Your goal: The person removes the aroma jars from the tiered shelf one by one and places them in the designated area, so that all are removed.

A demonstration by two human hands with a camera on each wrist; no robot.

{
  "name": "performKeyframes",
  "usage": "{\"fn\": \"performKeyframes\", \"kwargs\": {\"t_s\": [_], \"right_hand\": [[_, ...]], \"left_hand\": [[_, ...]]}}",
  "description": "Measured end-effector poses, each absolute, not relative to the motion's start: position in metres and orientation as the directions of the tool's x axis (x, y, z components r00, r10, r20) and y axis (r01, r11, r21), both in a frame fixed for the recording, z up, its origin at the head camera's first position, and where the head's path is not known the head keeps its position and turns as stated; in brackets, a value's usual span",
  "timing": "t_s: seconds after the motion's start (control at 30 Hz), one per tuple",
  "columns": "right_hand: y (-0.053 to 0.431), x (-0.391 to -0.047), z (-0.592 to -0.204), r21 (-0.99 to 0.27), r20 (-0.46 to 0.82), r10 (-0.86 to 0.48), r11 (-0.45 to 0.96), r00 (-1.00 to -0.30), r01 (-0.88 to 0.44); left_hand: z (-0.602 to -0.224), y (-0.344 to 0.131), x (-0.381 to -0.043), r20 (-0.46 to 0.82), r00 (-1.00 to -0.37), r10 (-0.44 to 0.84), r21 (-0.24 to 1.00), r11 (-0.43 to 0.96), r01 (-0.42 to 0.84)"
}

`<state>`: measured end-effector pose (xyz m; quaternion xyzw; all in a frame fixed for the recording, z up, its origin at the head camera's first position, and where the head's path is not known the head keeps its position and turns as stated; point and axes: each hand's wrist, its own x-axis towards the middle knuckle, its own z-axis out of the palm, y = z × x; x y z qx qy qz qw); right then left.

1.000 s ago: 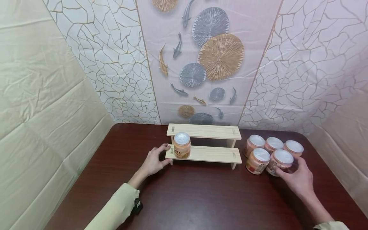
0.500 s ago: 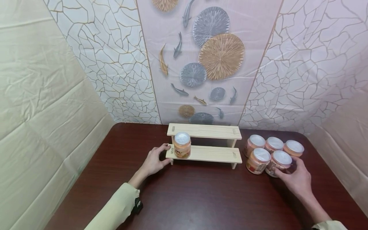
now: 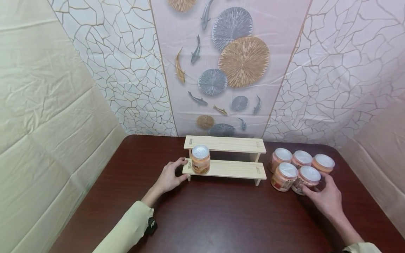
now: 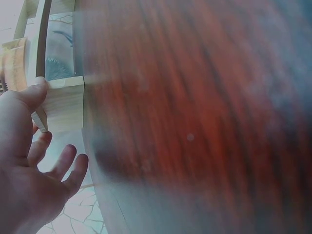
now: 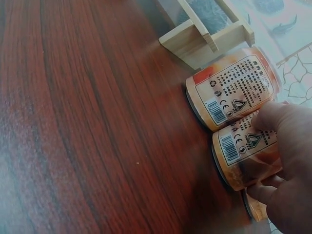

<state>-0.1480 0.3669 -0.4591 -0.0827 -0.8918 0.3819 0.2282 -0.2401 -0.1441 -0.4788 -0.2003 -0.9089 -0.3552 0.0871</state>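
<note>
My left hand [image 3: 167, 179] pinches the left end of the two-tier wooden rack [image 3: 231, 169], thumb at the front edge of the lower shelf. In the left wrist view the thumb and index finger meet that shelf end [image 4: 40, 117], while the other fingers hang apart from it. One orange-labelled can [image 3: 200, 161] with a silver lid stands upright on the lower shelf's left part. At the right, my right hand [image 3: 329, 196] grips the front-right can [image 3: 307, 181] of a group, thumb on its label and fingers around the far side. It stands upright on the table.
Several similar cans stand close together beside the gripped one, including a front-left can [image 3: 283, 178] and a back-right can [image 3: 323, 163]. The upper shelf [image 3: 224, 144] sits behind the lower one. Patterned cloth [image 3: 218, 70] hangs behind the dark wooden table [image 3: 221, 218].
My right hand has shifted slightly left and its fingers have closed in around the can, which moved slightly left. The left hand and the rack have stayed in place.
</note>
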Motion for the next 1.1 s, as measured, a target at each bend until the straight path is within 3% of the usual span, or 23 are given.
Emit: {"fn": "performKeyframes", "kwargs": {"t_s": [0.27, 0.37, 0.47, 0.53, 0.6, 0.87, 1.1], "right_hand": [[0.37, -0.146, -0.458, -0.674, 0.395, 0.3, 0.737, -0.868, -0.051], [0.365, -0.146, -0.452, -0.623, 0.555, 0.29, 0.766, -0.78, -0.158], [0.354, -0.149, -0.442, -0.53, 0.741, 0.242, 0.784, -0.627, -0.323], [0.344, -0.152, -0.433, -0.48, 0.808, 0.207, 0.775, -0.552, -0.412], [0.33, -0.156, -0.426, -0.455, 0.834, 0.177, 0.756, -0.522, -0.471], [0.264, -0.171, -0.418, -0.522, 0.78, 0.038, 0.59, -0.624, -0.616], [0.212, -0.185, -0.422, -0.596, 0.704, -0.094, 0.46, -0.704, -0.658]], "left_hand": [[-0.477, -0.144, -0.241, 0.306, -0.903, 0.301, 0.609, 0.667, 0.429], [-0.477, -0.143, -0.241, 0.306, -0.902, 0.304, 0.61, 0.665, 0.431], [-0.476, -0.143, -0.241, 0.303, -0.903, 0.305, 0.612, 0.664, 0.43], [-0.476, -0.144, -0.241, 0.3, -0.904, 0.303, 0.615, 0.664, 0.426], [-0.475, -0.144, -0.24, 0.3, -0.905, 0.301, 0.616, 0.664, 0.424], [-0.477, -0.145, -0.24, 0.302, -0.903, 0.305, 0.618, 0.659, 0.429], [-0.479, -0.144, -0.24, 0.306, -0.903, 0.302, 0.621, 0.655, 0.43]]}}
